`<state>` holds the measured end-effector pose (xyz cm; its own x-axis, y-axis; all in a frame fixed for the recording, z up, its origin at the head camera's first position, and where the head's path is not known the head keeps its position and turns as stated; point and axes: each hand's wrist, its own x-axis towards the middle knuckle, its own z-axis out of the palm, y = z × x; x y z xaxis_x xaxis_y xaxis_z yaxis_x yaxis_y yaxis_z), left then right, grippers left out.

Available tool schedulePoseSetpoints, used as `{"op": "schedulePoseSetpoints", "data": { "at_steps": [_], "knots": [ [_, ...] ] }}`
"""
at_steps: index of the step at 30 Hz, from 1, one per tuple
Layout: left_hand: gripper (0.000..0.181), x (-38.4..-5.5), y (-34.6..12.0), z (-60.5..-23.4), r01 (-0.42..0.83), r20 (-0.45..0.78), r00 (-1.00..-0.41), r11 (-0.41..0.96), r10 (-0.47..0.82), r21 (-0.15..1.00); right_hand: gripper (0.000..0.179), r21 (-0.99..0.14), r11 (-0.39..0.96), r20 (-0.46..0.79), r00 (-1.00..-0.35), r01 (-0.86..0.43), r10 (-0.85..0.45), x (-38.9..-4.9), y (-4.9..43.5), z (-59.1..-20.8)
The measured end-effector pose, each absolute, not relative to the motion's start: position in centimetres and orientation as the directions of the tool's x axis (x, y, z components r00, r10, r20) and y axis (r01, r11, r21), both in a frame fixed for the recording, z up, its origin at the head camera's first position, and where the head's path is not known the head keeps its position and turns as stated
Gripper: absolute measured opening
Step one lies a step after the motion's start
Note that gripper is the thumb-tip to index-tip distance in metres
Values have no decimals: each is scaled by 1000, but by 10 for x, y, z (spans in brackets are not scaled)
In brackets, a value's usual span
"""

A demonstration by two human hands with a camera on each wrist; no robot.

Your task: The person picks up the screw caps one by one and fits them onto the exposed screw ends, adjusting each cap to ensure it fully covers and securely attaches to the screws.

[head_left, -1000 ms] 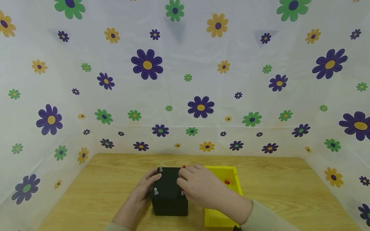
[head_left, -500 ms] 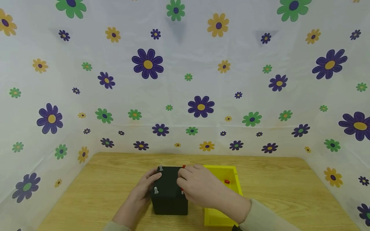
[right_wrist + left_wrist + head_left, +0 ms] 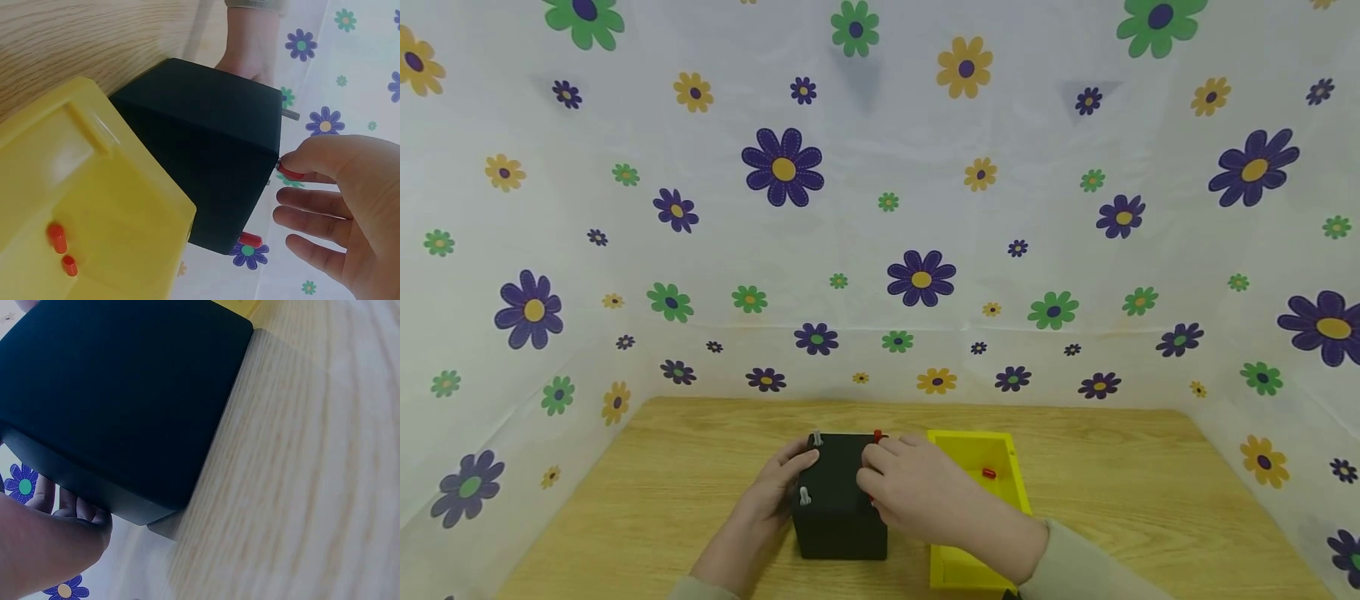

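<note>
A black box (image 3: 841, 533) stands on the wooden table, with thin grey posts rising from the corners of its top. My left hand (image 3: 763, 490) grips its left side, thumb over the top edge; in the left wrist view, curled fingers (image 3: 69, 503) lie against the box. At the near right corner my right hand (image 3: 917, 492) pinches a small red cap (image 3: 290, 172) between thumb and index finger, at a post's place. Its other fingers extend beside the box without touching it. Another red cap (image 3: 250, 240) sits at the far right corner. Both left posts (image 3: 805, 496) are bare.
A yellow tray (image 3: 970, 575) stands just right of the box, partly under my right forearm. Two loose red caps (image 3: 57, 238) lie in it in the right wrist view. A white flower-patterned sheet (image 3: 865, 208) encloses the table at the back and sides.
My right hand has shifted very slightly at the near right corner, showing a little more of the far red cap. The left hand and the box have stayed put.
</note>
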<state>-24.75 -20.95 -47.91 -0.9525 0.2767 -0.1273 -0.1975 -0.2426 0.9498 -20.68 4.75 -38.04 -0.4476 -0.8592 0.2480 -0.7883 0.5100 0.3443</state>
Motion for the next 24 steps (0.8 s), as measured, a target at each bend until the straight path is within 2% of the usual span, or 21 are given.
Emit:
{"op": "schedulePoseSetpoints", "data": {
  "at_steps": [7, 15, 24],
  "knots": [
    [20, -248, -210, -478, -194, -126, -955, -241, 269, 951, 24, 323, 514, 228, -461, -795, -857, -206, 50, -378],
    [20, -248, -210, -478, -198, -129, -954, -244, 269, 949, 23, 306, 517, 253, -455, -800, -854, -205, 57, -378],
    [22, -248, -212, -481, -193, -123, -953, -242, 276, 951, 21, 328, 494, 356, -379, -806, -854, -205, 64, -383]
  ]
}}
